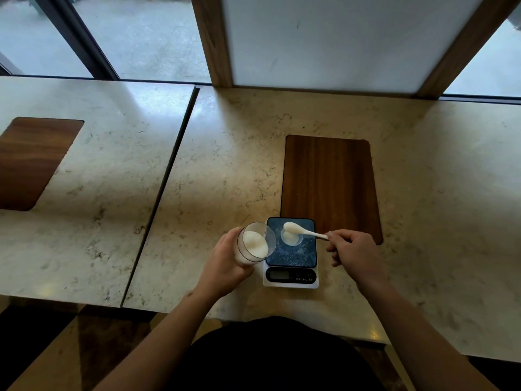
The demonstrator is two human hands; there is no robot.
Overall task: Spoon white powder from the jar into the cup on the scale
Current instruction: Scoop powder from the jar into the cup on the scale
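Two heaps of white powder show: one inside the clear glass jar point(255, 244), and a smaller one in the small clear cup point(291, 237) that stands on the dark platform of the kitchen scale point(291, 253). A third bit rides heaped in the bowl of the white spoon point(301, 230), which hangs just above the cup's far rim, its handle running out to the right. The right hand point(353, 249) has the handle's end pinched between thumb and curled fingers, closed tight on it. The left hand point(225, 261) is wrapped around the jar from below and behind, fingers closed on the glass, holding it tilted so its open mouth faces the cup; the jar's rim sits just beside the scale's left edge, overlapping it in view. Specks of spilled powder dot the platform near the cup. The scale's white front panel with its display faces the person, but the reading is too dim to make out. Beneath everything lies a pale marble table point(225, 165), with a dark wooden inset point(329, 184) touching the scale's far right corner in view. A second marble table point(98, 193) stands to the left across a narrow gap, with its own wooden inset point(33, 162). Beyond are windows and a white panel framed in wood point(332, 40)
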